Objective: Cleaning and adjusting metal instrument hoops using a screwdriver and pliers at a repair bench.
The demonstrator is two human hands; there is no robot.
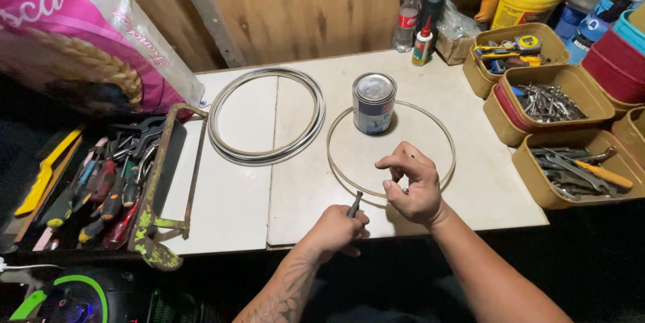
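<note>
My left hand [338, 229] is closed around a small dark tool [354, 205] whose tip sticks up, at the near edge of the white tabletop [235, 202]. My right hand [415, 185] hovers just right of it, fingers curled, pinching the near arc of a thin metal ring [336, 131] that lies flat on the table. A small metal part shows between the fingers. A closed tin can [373, 102] stands inside the ring's far part. A stack of thicker metal hoops [265, 114] lies to the left.
A green hacksaw [161, 188] and a tray of screwdrivers and pliers [101, 188] lie at the left. Tan bins of tools [574, 172] and screws [547, 101] stand at the right. Bottles [422, 17] line the wooden back wall. A pink sack [80, 34] leans at far left.
</note>
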